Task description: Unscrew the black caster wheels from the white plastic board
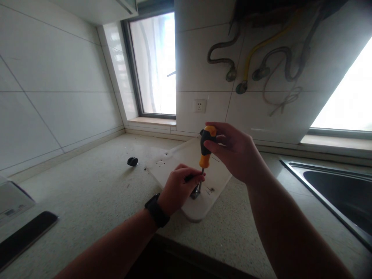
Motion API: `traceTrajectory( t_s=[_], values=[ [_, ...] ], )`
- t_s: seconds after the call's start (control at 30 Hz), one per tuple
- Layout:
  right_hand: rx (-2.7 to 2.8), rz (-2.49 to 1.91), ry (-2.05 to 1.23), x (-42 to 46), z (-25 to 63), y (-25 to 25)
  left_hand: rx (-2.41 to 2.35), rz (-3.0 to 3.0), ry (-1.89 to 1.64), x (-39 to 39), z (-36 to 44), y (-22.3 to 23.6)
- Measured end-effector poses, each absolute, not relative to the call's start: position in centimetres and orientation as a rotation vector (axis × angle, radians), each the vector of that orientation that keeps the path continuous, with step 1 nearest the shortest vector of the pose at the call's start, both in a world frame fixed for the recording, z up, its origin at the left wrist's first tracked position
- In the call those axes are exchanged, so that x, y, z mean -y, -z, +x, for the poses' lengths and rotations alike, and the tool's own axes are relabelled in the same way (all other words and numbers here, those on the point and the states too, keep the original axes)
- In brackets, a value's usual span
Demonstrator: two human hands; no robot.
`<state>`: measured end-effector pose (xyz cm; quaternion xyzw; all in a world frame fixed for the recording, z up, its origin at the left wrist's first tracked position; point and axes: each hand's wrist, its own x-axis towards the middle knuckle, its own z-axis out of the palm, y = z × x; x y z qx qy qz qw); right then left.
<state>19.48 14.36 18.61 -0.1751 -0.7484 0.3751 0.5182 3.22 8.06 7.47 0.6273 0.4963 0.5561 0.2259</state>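
My right hand (232, 149) is wrapped round the top of an orange-and-black screwdriver (206, 149), which stands nearly upright with its tip down on a white board (180, 155) lying on the counter. My left hand (178, 190), with a black watch on the wrist, is closed around a small dark part at the screwdriver's tip, next to a metal bracket (196, 192) on the board's near end. A small screw or mark (212, 190) shows just to the right of the bracket.
A black caster wheel (132, 161) lies on the speckled counter (95, 193) left of the board. A steel sink (340, 193) is at the right. A dark phone-like slab (26, 236) and a white box (11, 199) sit at the far left. Tiled walls, a socket (200, 105) and hoses (255, 62) stand behind.
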Motion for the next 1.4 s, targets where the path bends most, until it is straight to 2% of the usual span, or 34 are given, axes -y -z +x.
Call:
traceTrajectory(
  t_s=[0.13, 0.37, 0.6, 0.83, 1.07, 1.4],
  values=[
    [1.821, -0.360, -0.924, -14.0, 19.5, -18.6, -1.407, 1.694, -1.564, -7.9, 3.3, -7.6],
    [1.859, -0.545, -0.633, -14.4, 19.1, -18.0, -1.437, 1.722, -1.567, -7.7, 3.5, -8.0],
    [1.789, -0.440, -0.897, -14.9, 19.0, -18.0, -1.335, 1.779, -1.507, -7.6, 3.4, -8.2],
    [1.763, -0.367, -0.999, -15.1, 19.0, -18.1, -1.244, 1.725, -1.489, -7.8, 3.4, -7.8],
    [1.814, -0.472, -0.798, -15.0, 18.8, -17.9, -1.317, 1.748, -1.506, -7.8, 3.2, -7.5],
    [1.789, -0.412, -0.909, -14.6, 19.0, -18.2, -1.423, 1.694, -1.574, -7.9, 3.3, -7.4]
  ],
)
